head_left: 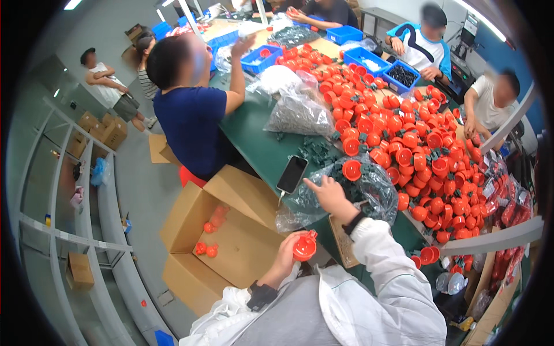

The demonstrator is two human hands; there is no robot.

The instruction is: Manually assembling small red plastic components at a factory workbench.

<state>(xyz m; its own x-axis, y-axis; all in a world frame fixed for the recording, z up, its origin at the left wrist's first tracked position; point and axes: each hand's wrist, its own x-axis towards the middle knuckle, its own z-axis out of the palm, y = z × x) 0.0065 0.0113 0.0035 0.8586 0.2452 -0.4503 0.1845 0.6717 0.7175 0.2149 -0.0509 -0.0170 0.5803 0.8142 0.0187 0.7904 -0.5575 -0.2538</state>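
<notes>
My left hand point(281, 260) is closed around a small red plastic cup point(304, 248), its hollow side facing up. It holds the cup in front of my body, beside the open cardboard box. My right hand point(332, 199) reaches over the green table with the index finger stretched out and nothing visible in it. Just left of that fingertip lies a dark-screened phone point(292, 175) with a white cable plugged in. Clear plastic bags point(378, 193) and a pile of small dark green parts point(317, 153) are close to my right hand.
Red cups point(415, 150) cover the table's right side. The cardboard box point(231, 199) at left holds several red cups. Blue bins point(402, 76) stand farther back. A person in dark blue point(187, 115) sits at the left edge; others work around the table. Shelving point(75, 242) lines the left.
</notes>
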